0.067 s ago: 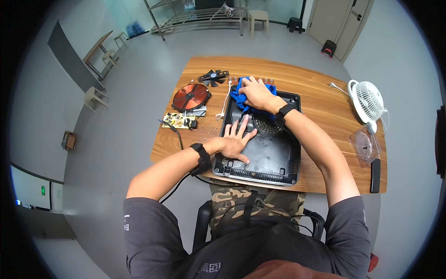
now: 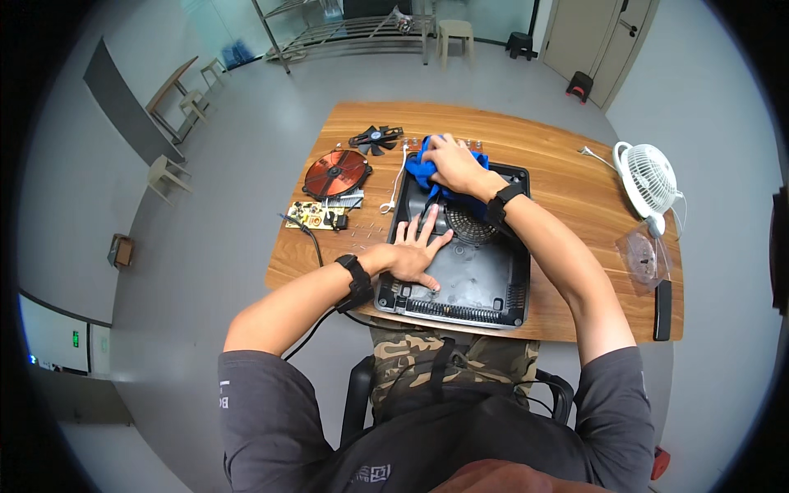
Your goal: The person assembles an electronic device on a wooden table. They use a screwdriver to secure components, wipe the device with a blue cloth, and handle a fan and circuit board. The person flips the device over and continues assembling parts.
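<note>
A black plastic induction cooker housing (image 2: 468, 283) lies on the table, its round vent grille and slotted near edge showing. My left hand (image 2: 417, 255) presses flat on the left part of the housing with its fingers spread. At the far end, my right hand (image 2: 452, 163) grips a bunched blue cloth (image 2: 422, 172) against the housing's far rim. The cloth covers the far inside corner, and the right fingertips are partly buried in its folds. A black power cord (image 2: 319, 245) runs from the left side down past my left wrist.
Left of the housing on the wooden table (image 2: 575, 287) lie a black fan (image 2: 376, 140), a copper coil (image 2: 337, 173), a circuit board (image 2: 316, 215) and loose screws. A white desk fan (image 2: 650, 179), a clear plastic bag (image 2: 643, 256) and a black bar (image 2: 662, 311) are on the right.
</note>
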Available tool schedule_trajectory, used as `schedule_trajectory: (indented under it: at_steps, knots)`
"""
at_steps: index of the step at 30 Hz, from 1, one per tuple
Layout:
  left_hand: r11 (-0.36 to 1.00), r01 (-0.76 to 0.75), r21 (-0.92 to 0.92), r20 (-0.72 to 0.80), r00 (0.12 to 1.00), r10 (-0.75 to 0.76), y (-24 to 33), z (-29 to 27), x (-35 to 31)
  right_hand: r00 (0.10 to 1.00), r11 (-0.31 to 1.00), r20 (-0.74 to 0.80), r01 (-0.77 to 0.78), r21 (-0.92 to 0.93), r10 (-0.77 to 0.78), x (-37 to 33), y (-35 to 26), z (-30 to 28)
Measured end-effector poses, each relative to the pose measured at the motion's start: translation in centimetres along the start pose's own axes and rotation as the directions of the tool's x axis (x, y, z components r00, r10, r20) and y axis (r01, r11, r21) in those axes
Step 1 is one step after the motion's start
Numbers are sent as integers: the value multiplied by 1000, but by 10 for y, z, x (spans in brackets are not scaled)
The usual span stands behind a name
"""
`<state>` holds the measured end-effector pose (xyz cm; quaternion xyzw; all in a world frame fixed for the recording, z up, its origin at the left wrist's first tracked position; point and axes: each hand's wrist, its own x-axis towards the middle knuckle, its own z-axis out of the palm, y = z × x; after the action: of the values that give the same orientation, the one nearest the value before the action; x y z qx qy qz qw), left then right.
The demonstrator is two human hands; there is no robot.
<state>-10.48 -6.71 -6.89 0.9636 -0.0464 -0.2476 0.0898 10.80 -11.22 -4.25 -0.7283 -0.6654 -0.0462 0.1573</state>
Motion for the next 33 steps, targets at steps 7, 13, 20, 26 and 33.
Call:
schedule_trajectory:
  at_steps: [7,13,20,26,33]
  knots:
    - [1000,1,-27,9,1000,0,0,0,-1,991,993,-109,-86,-79,77,-9,37,-38]
    - [1000,-1,-23,-4,1000,1,0,2,-2,987,997,160,35,-68,-23,-43,27,-6]
    - [1000,-19,-13,17,1000,20,1,1,0,965,991,250,-43,-128,74,-45,25,-11]
    - [1000,3,8,23,1000,-3,2,-1,-1,978,998,200,-48,-28,53,-39,35,-4]
    - [1000,6,0,16,1000,-6,4,-7,-2,970,875,57,-236,423,235,-33,48,-3]
